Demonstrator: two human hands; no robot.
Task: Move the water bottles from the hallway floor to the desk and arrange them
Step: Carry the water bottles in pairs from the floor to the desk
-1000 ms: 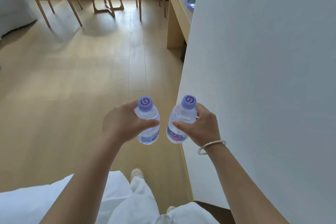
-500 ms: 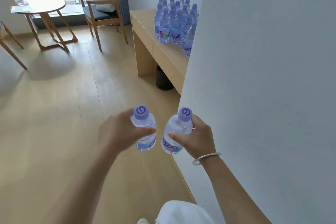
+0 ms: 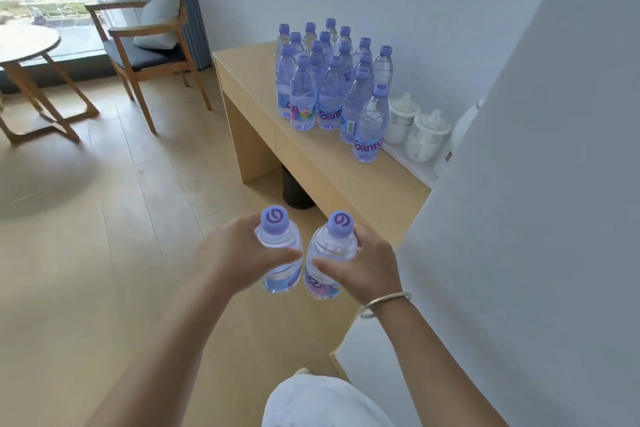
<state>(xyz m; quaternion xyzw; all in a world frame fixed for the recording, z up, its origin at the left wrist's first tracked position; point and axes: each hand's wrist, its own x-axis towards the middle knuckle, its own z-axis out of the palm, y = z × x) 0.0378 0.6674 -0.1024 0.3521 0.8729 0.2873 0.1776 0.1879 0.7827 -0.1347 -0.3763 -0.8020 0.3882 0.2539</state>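
The long pale wooden desk [image 3: 311, 163] already carries a tight cluster of clear purple-capped water bottles [image 3: 329, 87]; setting down carelessly could topple them like pins. Your left hand [image 3: 232, 253] grips one clear bottle [image 3: 278, 253], your right hand [image 3: 363, 267] another [image 3: 329, 260], both above the floor; they may knock together.

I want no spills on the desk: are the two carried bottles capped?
Capped. The left-hand clear plastic bottle and the right-hand clear plastic bottle each wear a purple screw cap.
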